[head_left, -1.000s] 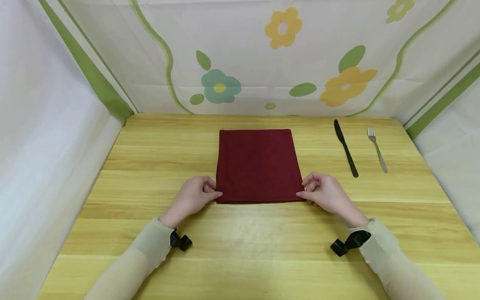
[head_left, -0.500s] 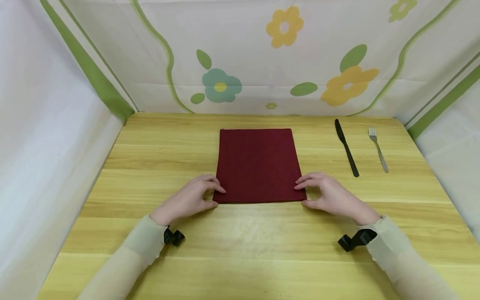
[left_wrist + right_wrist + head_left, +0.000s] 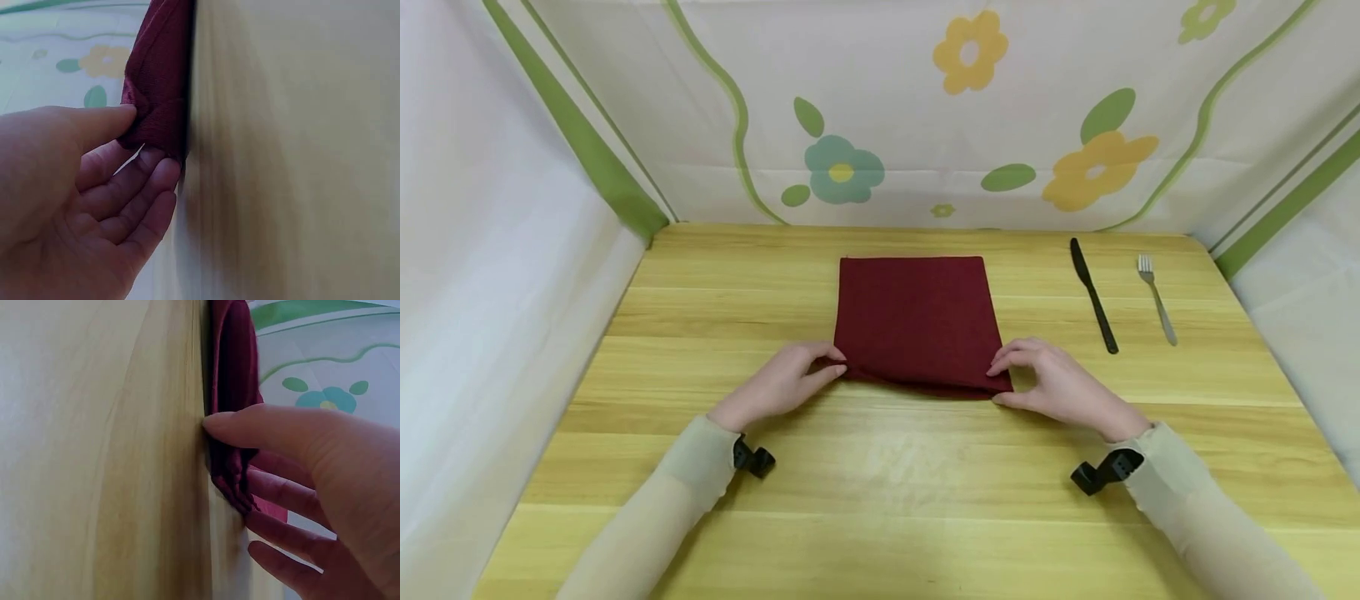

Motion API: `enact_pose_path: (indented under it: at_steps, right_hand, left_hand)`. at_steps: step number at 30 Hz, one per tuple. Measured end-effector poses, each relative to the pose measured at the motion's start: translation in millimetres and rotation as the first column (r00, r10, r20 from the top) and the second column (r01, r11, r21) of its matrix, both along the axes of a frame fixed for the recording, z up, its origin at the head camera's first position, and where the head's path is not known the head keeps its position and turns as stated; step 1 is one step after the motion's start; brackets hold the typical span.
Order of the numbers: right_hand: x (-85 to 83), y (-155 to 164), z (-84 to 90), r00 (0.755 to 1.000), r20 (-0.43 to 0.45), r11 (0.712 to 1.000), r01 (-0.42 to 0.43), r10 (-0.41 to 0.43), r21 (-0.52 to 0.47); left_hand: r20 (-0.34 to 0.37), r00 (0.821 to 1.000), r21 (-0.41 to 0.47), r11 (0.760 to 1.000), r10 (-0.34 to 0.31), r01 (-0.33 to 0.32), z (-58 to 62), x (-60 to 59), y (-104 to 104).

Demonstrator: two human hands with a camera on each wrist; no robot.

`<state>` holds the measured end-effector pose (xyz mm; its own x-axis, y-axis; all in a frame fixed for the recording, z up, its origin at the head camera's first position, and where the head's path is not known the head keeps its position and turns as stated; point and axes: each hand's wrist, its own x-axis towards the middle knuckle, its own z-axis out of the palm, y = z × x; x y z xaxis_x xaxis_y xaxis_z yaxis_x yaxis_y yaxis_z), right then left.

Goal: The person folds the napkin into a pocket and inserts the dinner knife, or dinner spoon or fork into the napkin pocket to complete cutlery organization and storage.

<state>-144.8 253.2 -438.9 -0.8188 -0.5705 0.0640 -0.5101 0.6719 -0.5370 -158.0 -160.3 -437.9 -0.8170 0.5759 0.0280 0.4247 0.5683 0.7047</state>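
Cloth (image 3: 917,321), head view: it's lying on the table (image 3: 925,517), straight ahead at twelve o'clock, seemingly light, soft and creasing easily; its near corners are offering the best hold.
Left hand (image 3: 81,194), left wrist view: it's pinching the seven-o'clock corner between thumb and fingers.
Right hand (image 3: 337,475), right wrist view: it's holding the layered five-o'clock corner, thumb opposite fingers.
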Motion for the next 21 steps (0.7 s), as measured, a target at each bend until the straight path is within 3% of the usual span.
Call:
enact_pose_path:
  at_steps: [9, 12, 21]
  right_hand:
    - [-2.9, -4.7, -2.1, 0.996, -0.088, 1.0, 0.007, -0.005, 0.013]
    - [-4.9, -6.3, -2.9, 0.994, -0.106, 1.0, 0.007, -0.007, 0.003]
    - [-12.6, -4.8, -1.7, 0.993, 0.023, 0.989, 0.119, -0.118, -0.083]
  left_hand:
    - [0.158, 0.986, 0.066, 0.995, 0.062, -0.073, 6.0, -13.1, -1.5]
    - [0.181, 0.98, 0.084, 0.991, 0.086, -0.103, 10.8, -17.0, -0.9]
    - [0.204, 0.977, 0.103, 0.991, 0.067, -0.09, 8.3, -16.2, -5.5]
